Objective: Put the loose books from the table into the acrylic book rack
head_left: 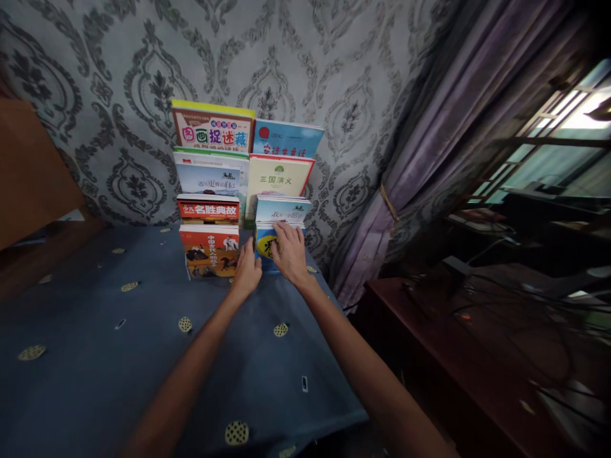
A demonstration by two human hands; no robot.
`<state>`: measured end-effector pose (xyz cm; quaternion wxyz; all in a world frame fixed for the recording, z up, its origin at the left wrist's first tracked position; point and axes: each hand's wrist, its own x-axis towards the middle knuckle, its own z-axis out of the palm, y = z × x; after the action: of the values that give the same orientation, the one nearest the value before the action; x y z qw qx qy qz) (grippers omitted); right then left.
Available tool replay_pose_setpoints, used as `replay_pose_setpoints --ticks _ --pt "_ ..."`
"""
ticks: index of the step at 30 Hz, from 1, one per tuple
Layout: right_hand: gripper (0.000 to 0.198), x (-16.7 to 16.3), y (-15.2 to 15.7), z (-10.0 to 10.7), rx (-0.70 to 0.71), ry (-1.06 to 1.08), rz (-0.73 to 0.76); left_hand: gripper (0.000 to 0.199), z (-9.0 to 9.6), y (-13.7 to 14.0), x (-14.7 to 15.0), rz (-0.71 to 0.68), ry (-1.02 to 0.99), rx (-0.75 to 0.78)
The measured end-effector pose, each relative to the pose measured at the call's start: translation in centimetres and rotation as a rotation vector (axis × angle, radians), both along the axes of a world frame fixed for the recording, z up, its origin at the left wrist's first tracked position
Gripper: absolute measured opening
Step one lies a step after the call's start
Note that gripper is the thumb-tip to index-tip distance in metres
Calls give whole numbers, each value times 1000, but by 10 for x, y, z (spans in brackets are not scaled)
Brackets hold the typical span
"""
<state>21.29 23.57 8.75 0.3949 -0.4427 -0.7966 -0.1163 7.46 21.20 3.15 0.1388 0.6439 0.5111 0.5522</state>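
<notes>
Two columns of books (pixel 241 191) stand at the desk's (pixel 95 356) far edge against the wall (pixel 334 76); my hands (pixel 270 261) rest on the right column's nearest book (pixel 264 245).

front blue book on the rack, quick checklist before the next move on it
1. Right hand flat on the front blue book: ok.
2. Left hand at the book's left edge: ok; firm grip: cannot tell.
3. Orange book beside it upright: ok.
4. Rows of books behind standing, none tipping: ok.
5. Blue tablecloth in front bare for setting down: ok.
</notes>
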Motion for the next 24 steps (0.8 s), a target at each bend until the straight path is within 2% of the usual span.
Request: replay_pose_setpoints --ticks 5,8,11,18,24 --pt "50 4 -12 -12 71 137 4 48 -34 -43 -6 -38 57 47" --pt "50 8 -24 -35 86 285 -40 44 -53 -60 -13 -53 91 33" --pt "51 14 -30 -65 35 426 -69 42 -66 -63 -18 -57 103 13" --pt "56 23 -19 -122 -274 722 -85 44 -80 -55 -20 -36 89 -35" --pt "57 22 -17 -153 -376 841 -102 44 -81 -57 -20 -33 138 -130"
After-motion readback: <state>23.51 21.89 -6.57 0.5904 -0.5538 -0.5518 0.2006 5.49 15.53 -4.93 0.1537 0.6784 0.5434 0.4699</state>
